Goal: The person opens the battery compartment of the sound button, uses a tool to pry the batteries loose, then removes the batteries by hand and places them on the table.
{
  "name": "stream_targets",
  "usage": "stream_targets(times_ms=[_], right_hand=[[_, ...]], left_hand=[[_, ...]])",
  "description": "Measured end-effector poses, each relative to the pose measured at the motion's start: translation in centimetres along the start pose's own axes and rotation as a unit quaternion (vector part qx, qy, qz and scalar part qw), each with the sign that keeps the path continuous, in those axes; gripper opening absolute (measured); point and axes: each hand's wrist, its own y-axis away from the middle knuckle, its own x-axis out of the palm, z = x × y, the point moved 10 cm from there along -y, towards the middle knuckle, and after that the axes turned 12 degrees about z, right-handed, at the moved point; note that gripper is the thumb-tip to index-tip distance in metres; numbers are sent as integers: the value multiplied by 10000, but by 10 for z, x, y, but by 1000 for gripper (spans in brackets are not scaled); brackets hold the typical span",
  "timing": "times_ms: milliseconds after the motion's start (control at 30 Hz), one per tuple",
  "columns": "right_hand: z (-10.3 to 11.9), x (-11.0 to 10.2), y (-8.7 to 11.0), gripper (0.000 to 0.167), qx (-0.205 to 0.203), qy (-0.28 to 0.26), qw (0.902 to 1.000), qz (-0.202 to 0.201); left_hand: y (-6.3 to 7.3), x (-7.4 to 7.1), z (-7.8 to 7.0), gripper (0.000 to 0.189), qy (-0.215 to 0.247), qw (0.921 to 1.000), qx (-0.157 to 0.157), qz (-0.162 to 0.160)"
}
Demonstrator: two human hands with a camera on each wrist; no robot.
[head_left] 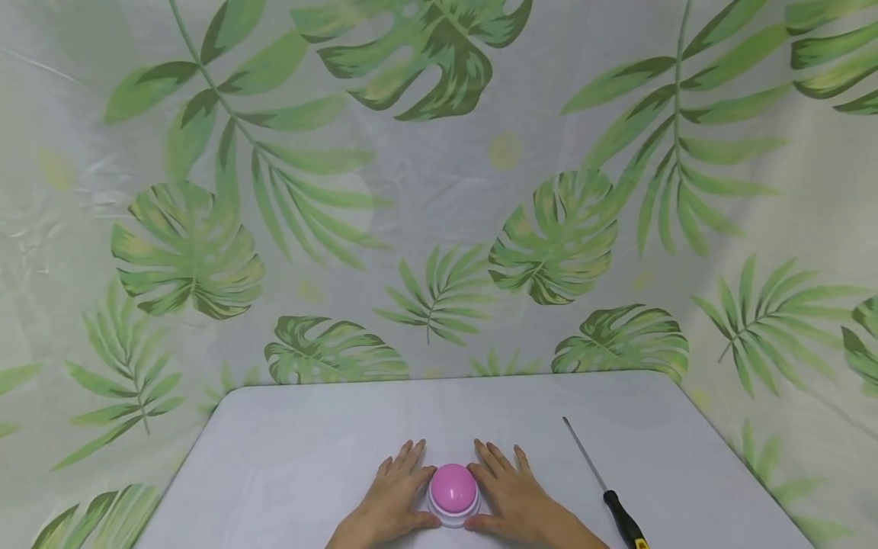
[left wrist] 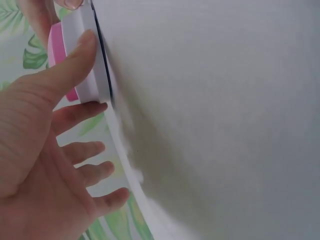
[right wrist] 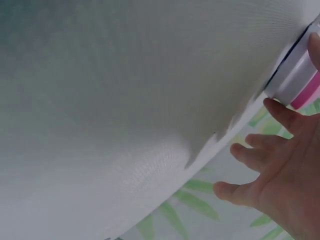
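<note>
A round push button [head_left: 453,489] with a glossy pink dome on a white base sits on the table near its front edge. From the left side my left hand [head_left: 394,496] holds the base between thumb and index finger. In the left wrist view the thumb lies along the white base [left wrist: 86,75], and the other fingers spread away from it. Opposite it, my right hand [head_left: 511,492] holds the right side with thumb and index finger. The right wrist view has that index fingertip at the rim of the white base [right wrist: 287,82], the remaining fingers apart.
A screwdriver [head_left: 620,518] with a black and yellow handle lies to the right of my right hand, its shaft pointing away. The white table [head_left: 309,435] has rounded far corners. Behind and beside it hangs a leaf-patterned cloth [head_left: 439,191].
</note>
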Motion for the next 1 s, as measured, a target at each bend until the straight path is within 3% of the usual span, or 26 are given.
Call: stream_targets(times_ms=[267, 400, 500, 633, 833, 933, 1000], right_hand=[[1, 1, -4, 88, -76, -362, 9993, 56], [1, 3, -3, 85, -65, -828, 9962, 260], [-1, 5, 0, 82, -27, -1458, 9879, 518], [-4, 2, 5, 81, 29, -2607, 9616, 863], [-10, -3, 8, 73, 361, -3930, 9124, 1084], [-12, -6, 8, 57, 589, -4433, 8883, 1050], [-13, -7, 8, 55, 788, -4726, 8716, 1039]], left_hand=[[0, -2, -4, 75, 65, 9998, 151, -88], [1, -3, -5, 73, 114, 9996, 228, -143], [2, -2, -4, 72, 383, 9990, 225, 12], [4, -5, -4, 65, 1363, 9894, 392, 327], [3, -14, -7, 42, 2861, 9542, 690, 534], [2, -15, -5, 38, 3301, 9409, 555, 517], [0, -13, -2, 43, 3642, 9290, 358, 548]])
